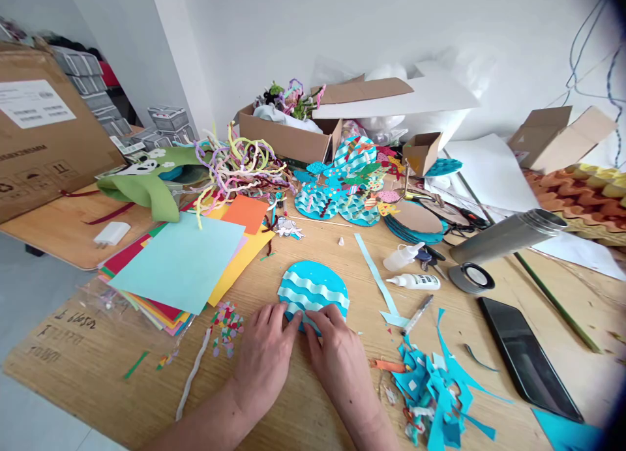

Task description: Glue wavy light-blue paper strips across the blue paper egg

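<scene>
A round blue paper disc [313, 273] with pale wavy strips across it lies on the wooden table in front of me. My left hand [268, 343] is closed on its lower left edge, with the thumb pressed on the paper. On the lower right, my right hand [335, 340] is closed too, thumb and curled fingers pressing a pale wavy strip [320, 305] against the disc. Both thumbs are close together, and the hands hide the disc's lower edge. Left of my left hand are small coloured paper bits [227, 330].
Coloured paper sheets [178, 262] are stacked at the left. Glue bottles [415, 281], a pen [418, 314], blue scraps [435, 389], a phone [528, 356] and a metal flask [506, 236] lie at the right. Decorated blue discs [315, 202] and pipe cleaners [239, 167] sit behind.
</scene>
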{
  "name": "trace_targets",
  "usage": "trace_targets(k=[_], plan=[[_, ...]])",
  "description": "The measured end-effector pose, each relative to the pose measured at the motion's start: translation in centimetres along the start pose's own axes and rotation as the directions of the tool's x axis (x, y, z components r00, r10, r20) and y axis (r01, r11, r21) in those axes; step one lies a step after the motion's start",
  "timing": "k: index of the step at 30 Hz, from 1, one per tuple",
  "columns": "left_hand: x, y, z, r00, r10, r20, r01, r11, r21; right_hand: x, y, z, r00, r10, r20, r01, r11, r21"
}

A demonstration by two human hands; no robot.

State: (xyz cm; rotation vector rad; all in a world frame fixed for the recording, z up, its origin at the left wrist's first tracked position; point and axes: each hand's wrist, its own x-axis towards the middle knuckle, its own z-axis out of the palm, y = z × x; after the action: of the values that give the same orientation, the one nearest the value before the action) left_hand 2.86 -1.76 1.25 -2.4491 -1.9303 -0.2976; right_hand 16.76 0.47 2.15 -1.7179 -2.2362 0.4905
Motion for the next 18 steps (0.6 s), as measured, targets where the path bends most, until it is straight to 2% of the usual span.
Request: trace_targets(k=[14,18], plan=[[-0.12,-0.10,0.29,1.000,0.008,0.021,-0.008,1.000,-0.004,0.07,-0.07,-0.06,1.000,0.014,0.027,-0.014,1.000,-0.015],[-0.10,-0.22,0.14,0.999,0.013,0.029,-0.013,1.000,-0.024,0.05,0.13,-0.24,1.000,0.026,0.014,-0.027,0.999,0.040]])
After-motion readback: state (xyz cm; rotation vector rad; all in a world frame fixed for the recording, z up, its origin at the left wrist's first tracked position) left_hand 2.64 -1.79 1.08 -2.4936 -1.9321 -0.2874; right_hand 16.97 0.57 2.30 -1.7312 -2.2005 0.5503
